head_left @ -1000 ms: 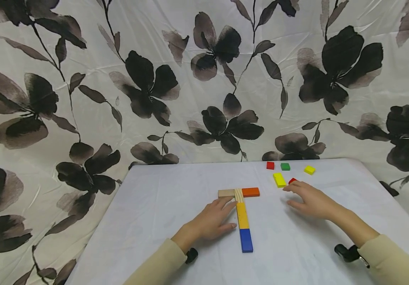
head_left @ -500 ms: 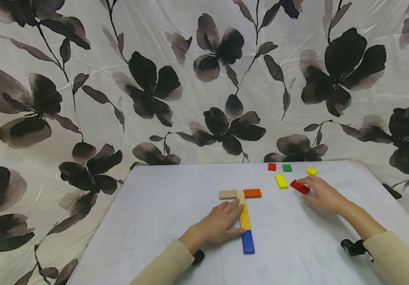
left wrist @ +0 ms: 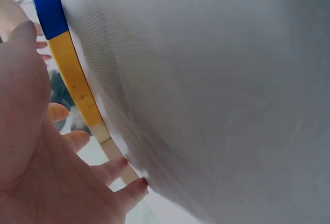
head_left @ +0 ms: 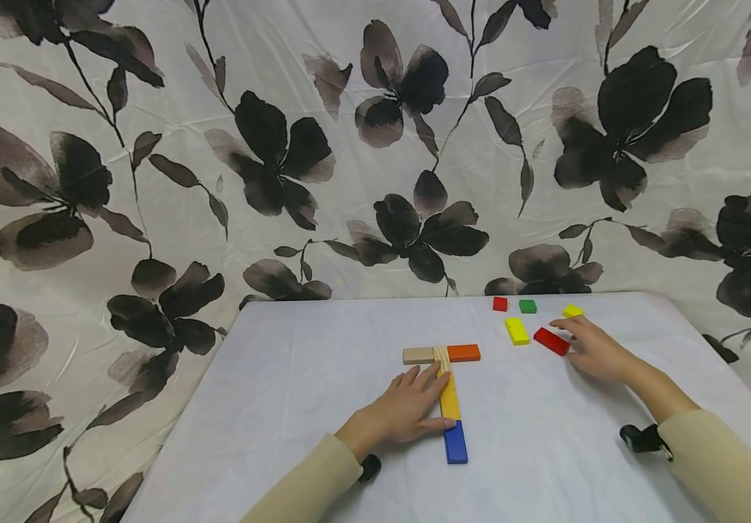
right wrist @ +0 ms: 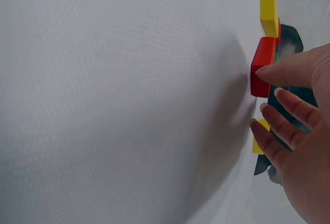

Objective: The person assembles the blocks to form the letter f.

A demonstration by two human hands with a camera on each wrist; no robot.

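In the head view my left hand lies beside and partly over a T-shaped row of flat blocks, its fingers loosely spread. The stem has a blue block nearest me and an orange-yellow block beyond it. A striped wood-toned piece stands at the junction, between a beige block and an orange block. My right hand hovers at a red block, fingers extended. In the right wrist view the thumb overlaps that red block, while the other fingers stay apart from it.
Past the red block lie a yellow block, a small red block, a green block and another yellow block. The white cloth-covered table ends at a floral curtain.
My left hand has moved right, onto the stem. My right hand has shifted right, uncovering the red block; the grip seen half a second ago has loosened.
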